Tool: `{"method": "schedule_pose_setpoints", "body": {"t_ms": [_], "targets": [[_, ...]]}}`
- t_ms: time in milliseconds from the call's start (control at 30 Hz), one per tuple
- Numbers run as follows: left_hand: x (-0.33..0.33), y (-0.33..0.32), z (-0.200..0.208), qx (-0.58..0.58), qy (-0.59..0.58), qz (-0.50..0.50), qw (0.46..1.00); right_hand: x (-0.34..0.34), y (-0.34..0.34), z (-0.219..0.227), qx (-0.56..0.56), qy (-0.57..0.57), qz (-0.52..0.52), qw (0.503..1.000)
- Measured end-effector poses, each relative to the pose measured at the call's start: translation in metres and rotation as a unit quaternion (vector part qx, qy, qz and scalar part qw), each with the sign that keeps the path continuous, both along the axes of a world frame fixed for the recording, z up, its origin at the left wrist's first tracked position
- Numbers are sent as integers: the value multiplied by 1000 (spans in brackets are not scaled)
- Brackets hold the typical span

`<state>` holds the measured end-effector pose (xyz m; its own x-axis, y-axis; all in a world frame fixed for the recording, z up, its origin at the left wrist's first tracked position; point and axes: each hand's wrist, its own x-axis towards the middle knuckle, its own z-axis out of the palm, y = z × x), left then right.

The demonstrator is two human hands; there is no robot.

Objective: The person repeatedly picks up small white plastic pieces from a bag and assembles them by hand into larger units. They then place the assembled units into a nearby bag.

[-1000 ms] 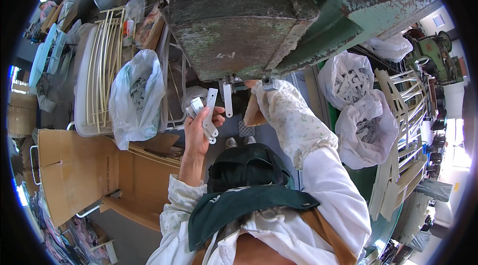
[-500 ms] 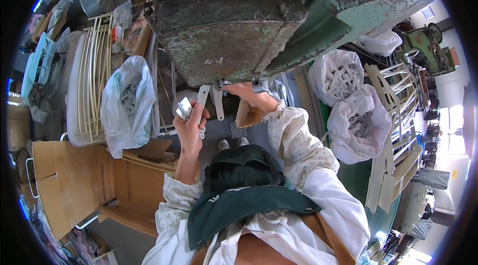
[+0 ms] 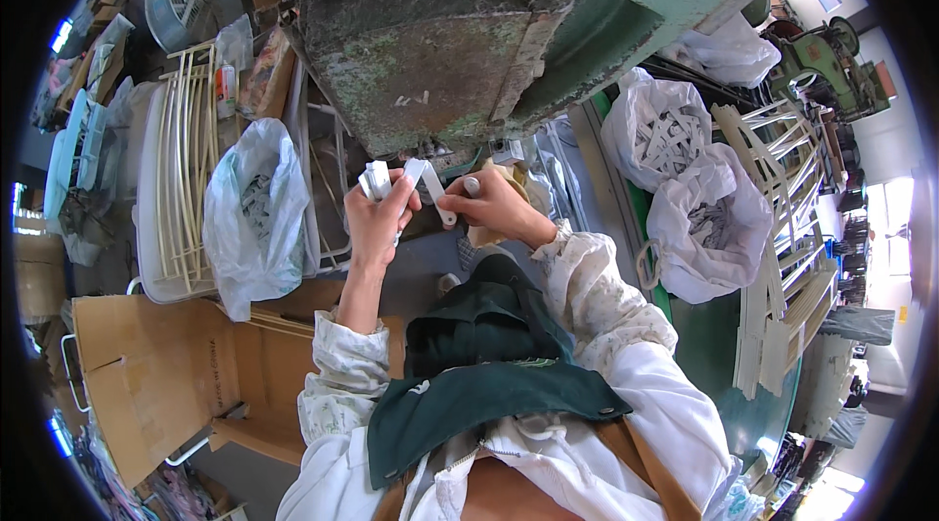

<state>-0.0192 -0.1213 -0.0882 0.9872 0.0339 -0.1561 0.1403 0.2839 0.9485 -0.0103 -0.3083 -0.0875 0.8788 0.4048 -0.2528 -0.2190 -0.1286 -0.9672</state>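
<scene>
The hands meet near the middle, below the machine's heavy block. The left hand (image 3: 374,223) is curled closed around a stack of white pieces (image 3: 375,181) and also pinches one end of a bent white piece (image 3: 436,194) between thumb and finger. This piece has two narrow arms spread in an upside-down V. The right hand (image 3: 511,205) has its fingers bent in, the tips touching the arm nearer to it; how firmly they grip, I cannot tell. A small white rounded end (image 3: 472,186) shows against these fingers, too little visible to identify.

The green, worn machine (image 3: 430,81) stands just beyond the hands. To the left, a plastic bag (image 3: 279,252) of small parts sits beside a tray (image 3: 150,227) of long pale rods, with an open cardboard box (image 3: 147,374) nearer the person. To the right, two white bags (image 3: 626,144) (image 3: 743,257) of metal-like pieces lie near bundled pale slats (image 3: 773,335), at the green table (image 3: 714,364).
</scene>
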Motion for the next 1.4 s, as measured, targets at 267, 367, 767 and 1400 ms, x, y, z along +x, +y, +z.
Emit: {"method": "schedule_pose_setpoints", "body": {"t_ms": [267, 367, 767, 1400], "targets": [[-10, 13, -3, 40, 85, -28, 995, -7, -2, 26, -32, 24, 4, 999], [-13, 16, -8, 37, 64, -8, 997, -8, 1, 6, 3, 17, 7, 1000], [-8, 24, -10, -1, 102, -19, 995, -8, -2, 11, -19, -7, 22, 1000], [-36, 34, -39, -364, 153, -45, 918, 24, -121, -24, 166, -93, -160, 969]]}}
